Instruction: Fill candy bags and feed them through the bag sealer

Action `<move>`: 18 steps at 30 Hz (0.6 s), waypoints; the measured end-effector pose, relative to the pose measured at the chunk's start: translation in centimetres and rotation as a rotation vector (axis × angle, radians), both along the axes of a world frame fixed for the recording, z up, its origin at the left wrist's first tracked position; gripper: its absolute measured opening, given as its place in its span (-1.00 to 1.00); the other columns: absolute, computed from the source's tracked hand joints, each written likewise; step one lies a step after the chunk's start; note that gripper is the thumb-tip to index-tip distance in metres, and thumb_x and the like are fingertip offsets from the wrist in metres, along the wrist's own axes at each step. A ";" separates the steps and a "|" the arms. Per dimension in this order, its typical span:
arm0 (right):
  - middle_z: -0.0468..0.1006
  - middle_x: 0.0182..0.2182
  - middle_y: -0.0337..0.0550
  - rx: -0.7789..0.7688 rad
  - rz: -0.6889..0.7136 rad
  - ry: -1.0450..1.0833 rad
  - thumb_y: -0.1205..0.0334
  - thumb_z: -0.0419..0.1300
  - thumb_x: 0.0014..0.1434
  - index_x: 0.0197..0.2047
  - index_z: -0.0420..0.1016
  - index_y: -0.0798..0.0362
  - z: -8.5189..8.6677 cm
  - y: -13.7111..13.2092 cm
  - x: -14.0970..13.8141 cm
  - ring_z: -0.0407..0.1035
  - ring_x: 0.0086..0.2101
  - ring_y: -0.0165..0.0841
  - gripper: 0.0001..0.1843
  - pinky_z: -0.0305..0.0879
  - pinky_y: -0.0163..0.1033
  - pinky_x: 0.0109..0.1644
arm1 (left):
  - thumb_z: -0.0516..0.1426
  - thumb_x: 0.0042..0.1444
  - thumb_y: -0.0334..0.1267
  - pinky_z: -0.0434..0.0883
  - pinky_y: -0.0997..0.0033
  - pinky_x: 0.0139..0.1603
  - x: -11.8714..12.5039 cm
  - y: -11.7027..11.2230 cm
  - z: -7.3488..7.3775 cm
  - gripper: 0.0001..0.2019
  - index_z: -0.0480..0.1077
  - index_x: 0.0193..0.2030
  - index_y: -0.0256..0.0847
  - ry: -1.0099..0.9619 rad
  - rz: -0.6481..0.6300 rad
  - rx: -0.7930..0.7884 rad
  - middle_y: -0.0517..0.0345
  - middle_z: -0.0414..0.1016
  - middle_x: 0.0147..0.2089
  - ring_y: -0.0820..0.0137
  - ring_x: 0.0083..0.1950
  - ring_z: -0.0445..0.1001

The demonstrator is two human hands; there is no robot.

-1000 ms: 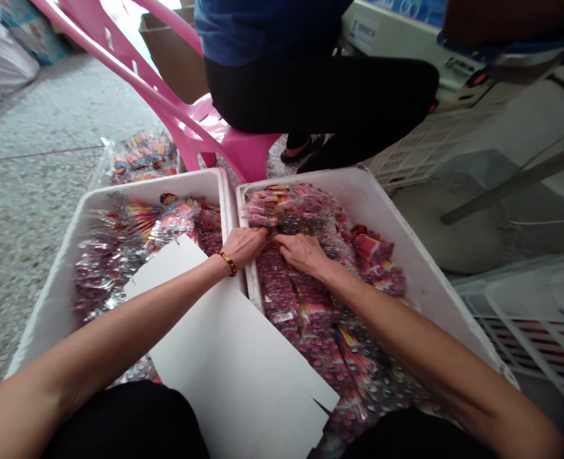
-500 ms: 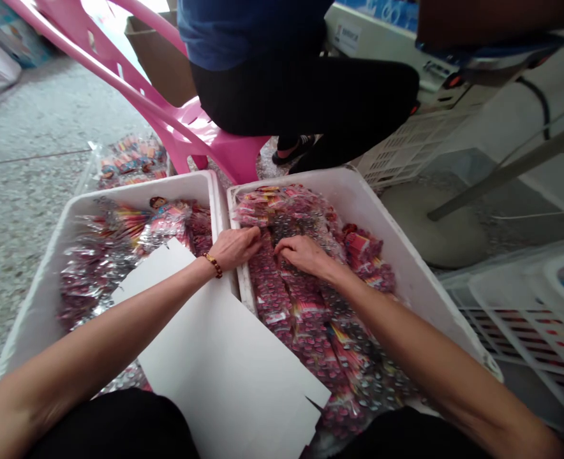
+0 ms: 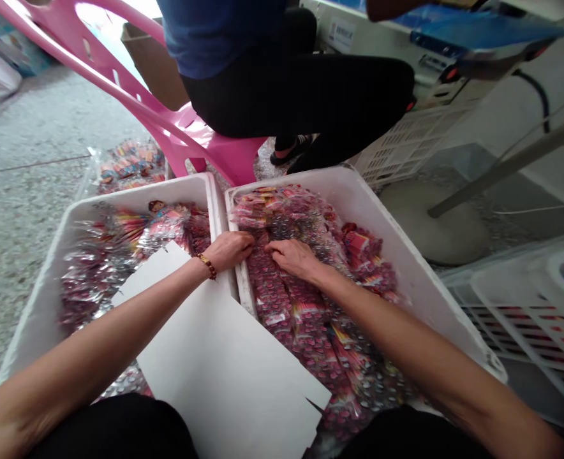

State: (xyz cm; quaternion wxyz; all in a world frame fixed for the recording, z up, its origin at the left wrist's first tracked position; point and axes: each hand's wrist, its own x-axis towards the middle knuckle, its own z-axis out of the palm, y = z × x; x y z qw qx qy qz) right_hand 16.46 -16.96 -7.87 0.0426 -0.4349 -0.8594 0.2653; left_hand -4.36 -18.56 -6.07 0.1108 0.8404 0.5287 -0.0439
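Observation:
Small shiny plastic packets (image 3: 305, 325) with pink and red prints lie in overlapping rows in the right white bin (image 3: 447, 306). At the near-left rows, my left hand (image 3: 230, 250) is closed, its fingertips on the packets beside the bin's left rim. Just right of it, my right hand (image 3: 294, 258) pinches at the same row, thumb and forefinger together; how many packets lie between the fingers is hidden. A white card sheet (image 3: 224, 363) with notched ends rests under my left forearm, across the left bin (image 3: 37, 299) and its rim.
More packets (image 3: 100, 268) fill the left bin. Ahead, a person in black trousers (image 3: 301, 95) sits on a pink plastic chair (image 3: 191, 134) by a machine (image 3: 358, 32). A pole on a round base (image 3: 430, 223) and a white slatted basket (image 3: 526, 319) stand right.
Both hands have shifted slightly left along the packets and remain close together. The seated person's arm at the machine has moved, uncovering more of its blue surface.

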 end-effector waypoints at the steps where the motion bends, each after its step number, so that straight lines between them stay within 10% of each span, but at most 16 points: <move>1: 0.60 -0.03 -0.24 0.007 -0.011 -0.017 0.25 -0.05 0.24 0.09 0.48 -0.17 -0.1 -0.1 -0.1 0.47 -0.05 -0.25 -0.57 0.30 -0.20 0.01 | -0.03 0.19 -0.30 0.35 0.40 -0.18 0.0 0.0 -0.1 -0.77 0.46 -0.21 -0.19 0.007 0.014 0.008 0.04 0.55 -0.17 0.29 -0.15 0.51; 18: 0.57 0.00 -0.15 0.009 -0.027 -0.014 0.24 -0.09 0.27 0.19 0.38 -0.12 -0.3 0.0 -0.2 0.46 -0.03 -0.22 -0.53 0.31 -0.18 0.02 | 0.09 0.20 -0.17 0.34 0.41 -0.19 -0.1 0.8 -0.4 -0.83 0.46 -0.19 -0.16 0.039 0.046 -0.018 0.09 0.58 -0.19 0.30 -0.17 0.52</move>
